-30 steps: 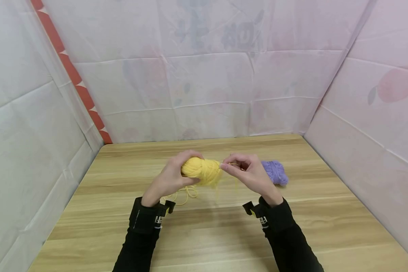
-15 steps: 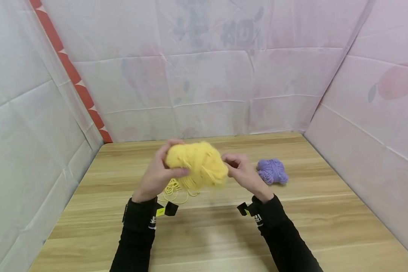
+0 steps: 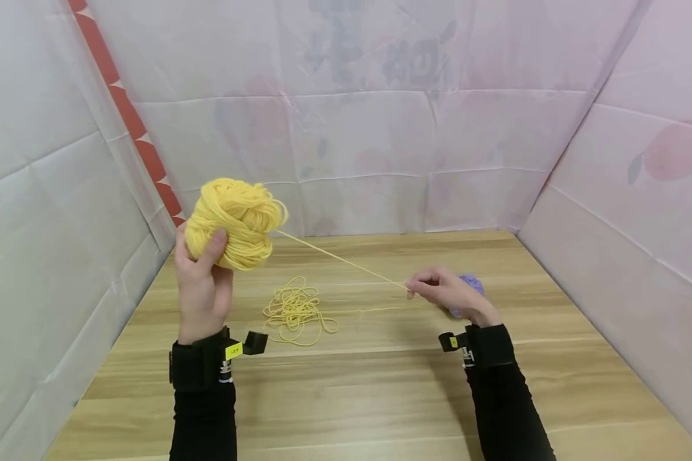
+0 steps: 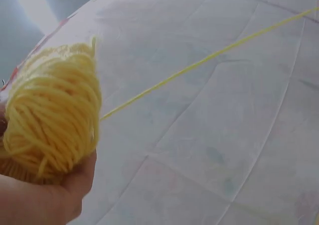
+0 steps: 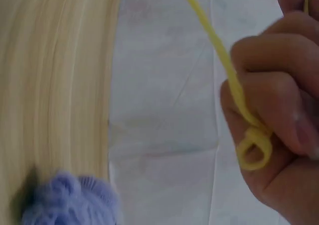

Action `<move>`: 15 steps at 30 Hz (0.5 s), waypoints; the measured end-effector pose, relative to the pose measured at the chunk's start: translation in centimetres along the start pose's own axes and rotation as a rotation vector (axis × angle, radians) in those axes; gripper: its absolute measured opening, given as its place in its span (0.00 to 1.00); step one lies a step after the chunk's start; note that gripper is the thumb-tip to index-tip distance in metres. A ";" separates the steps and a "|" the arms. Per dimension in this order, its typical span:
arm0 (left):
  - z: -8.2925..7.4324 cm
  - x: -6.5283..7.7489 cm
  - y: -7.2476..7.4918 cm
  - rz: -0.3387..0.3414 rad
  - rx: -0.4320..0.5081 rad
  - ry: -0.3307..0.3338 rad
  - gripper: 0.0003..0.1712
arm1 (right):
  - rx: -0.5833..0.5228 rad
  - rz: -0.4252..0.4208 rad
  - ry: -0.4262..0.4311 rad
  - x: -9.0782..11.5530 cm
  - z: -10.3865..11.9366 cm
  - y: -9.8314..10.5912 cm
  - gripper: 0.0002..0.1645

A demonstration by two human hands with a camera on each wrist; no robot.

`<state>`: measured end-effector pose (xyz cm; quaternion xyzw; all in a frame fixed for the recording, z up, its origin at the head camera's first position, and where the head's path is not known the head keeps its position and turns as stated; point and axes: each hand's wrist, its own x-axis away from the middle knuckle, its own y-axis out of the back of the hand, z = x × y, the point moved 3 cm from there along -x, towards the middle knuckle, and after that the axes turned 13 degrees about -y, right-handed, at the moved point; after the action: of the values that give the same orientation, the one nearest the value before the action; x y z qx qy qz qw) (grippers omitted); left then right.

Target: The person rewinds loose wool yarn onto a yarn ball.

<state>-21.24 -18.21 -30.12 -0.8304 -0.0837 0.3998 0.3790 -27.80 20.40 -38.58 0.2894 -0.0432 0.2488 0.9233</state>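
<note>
My left hand (image 3: pixel 203 296) grips a fluffy yellow ball of yarn (image 3: pixel 233 224), raised at the left, its thumb across the near side. From the ball a taut yellow strand (image 3: pixel 341 258) slants down to my right hand (image 3: pixel 452 296), which pinches it between thumb and fingers. The right wrist view shows a yellow yarn end with a small loop (image 5: pixel 254 150) coming out of the curled fingers. In the left wrist view the ball (image 4: pixel 55 110) hides most of the fingers. A tangle of loose yellow yarn (image 3: pixel 294 308) lies on the wooden table between the hands.
A purple ball of yarn (image 3: pixel 474 283) lies on the table behind my right hand, partly covered by it in the head view. Pale printed sheets (image 3: pixel 357 141) enclose the wooden table (image 3: pixel 346 397) at the back and both sides.
My left hand has lifted the yellow ball up and to the left, away from the right hand. A strand now stretches between them, and the loose tangle is uncovered. The right hand moved slightly right.
</note>
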 end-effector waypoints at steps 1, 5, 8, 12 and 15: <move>-0.1 -0.1 0.1 -0.018 -0.026 -0.008 0.19 | 0.024 0.006 -0.032 0.1 -0.5 0.3 0.19; -0.3 -0.2 0.3 -0.061 -0.072 -0.020 0.19 | 0.071 0.051 -0.152 0.6 -2.7 1.5 0.18; -0.3 -0.3 0.4 -0.070 -0.087 -0.015 0.20 | 0.133 0.070 -0.206 1.0 -4.0 2.4 0.18; 0.1 0.2 -0.2 -0.030 -0.146 0.083 0.22 | 0.237 0.009 -0.190 1.6 -3.9 2.7 0.20; 0.9 1.0 -1.5 0.070 -0.239 0.222 0.25 | 0.180 -0.074 -0.091 1.5 -1.3 1.3 0.25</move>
<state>-20.97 -16.17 -30.05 -0.9109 -0.0592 0.3058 0.2705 -27.19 22.72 -38.61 0.3837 -0.0518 0.2042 0.8991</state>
